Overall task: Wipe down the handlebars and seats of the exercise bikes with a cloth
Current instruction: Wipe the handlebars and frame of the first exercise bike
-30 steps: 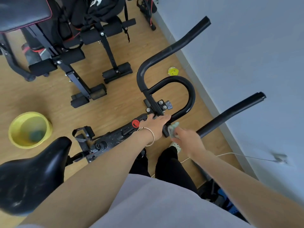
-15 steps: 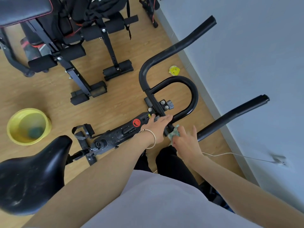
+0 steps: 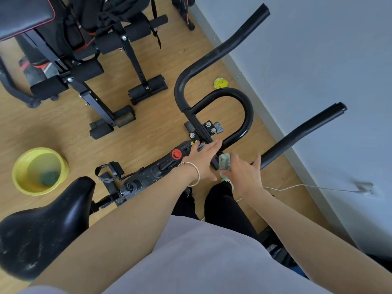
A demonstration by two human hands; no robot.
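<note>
The exercise bike's black handlebars (image 3: 248, 115) loop and branch out in front of me, one bar reaching up left and one (image 3: 301, 134) toward the wall. My left hand (image 3: 203, 158), with a bangle on the wrist, rests flat on the handlebar stem where the bars join. My right hand (image 3: 244, 172) presses a pale green cloth (image 3: 224, 162) against the base of the right bar. The black bike seat (image 3: 42, 225) is at the lower left, dusty on top.
A yellow basin (image 3: 38, 170) with a green lump in it stands on the wooden floor at left. A black weight bench (image 3: 84, 52) fills the upper left. The grey wall (image 3: 318, 60) runs along the right, with a white cable (image 3: 297, 186) plugged in. A small yellow object (image 3: 220, 83) lies near the wall.
My right hand with the cloth has slid a little left along the right bar toward the stem. My left hand stays on the stem.
</note>
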